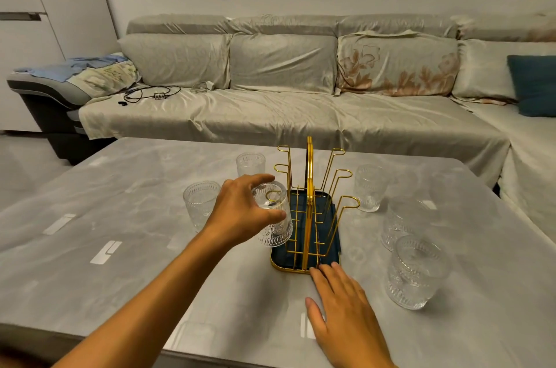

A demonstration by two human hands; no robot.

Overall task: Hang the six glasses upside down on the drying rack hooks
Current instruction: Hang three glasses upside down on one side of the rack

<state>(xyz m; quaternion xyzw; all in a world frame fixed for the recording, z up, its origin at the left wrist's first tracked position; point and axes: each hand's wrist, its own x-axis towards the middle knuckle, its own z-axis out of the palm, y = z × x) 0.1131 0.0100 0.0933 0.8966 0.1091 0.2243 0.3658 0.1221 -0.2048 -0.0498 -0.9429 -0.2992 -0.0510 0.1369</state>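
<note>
**First glass on the hook**

Left hand (240, 211) grips an inverted glass (275, 217) over the gold rack's (310, 211) near-left hook. Right hand (343, 304), fingers spread flat on the counter (120, 217), touches the rack's tray by the near edge.

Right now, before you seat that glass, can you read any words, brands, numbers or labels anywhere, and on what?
None readable.
Clear ribbed glass in the left hand: embossed pattern only, no lettering.
Gold wire drying rack: no label.
Black device on the grey sofa: too small to read.

A home living room: draped sofa (270, 90), low table (120, 217)
</note>
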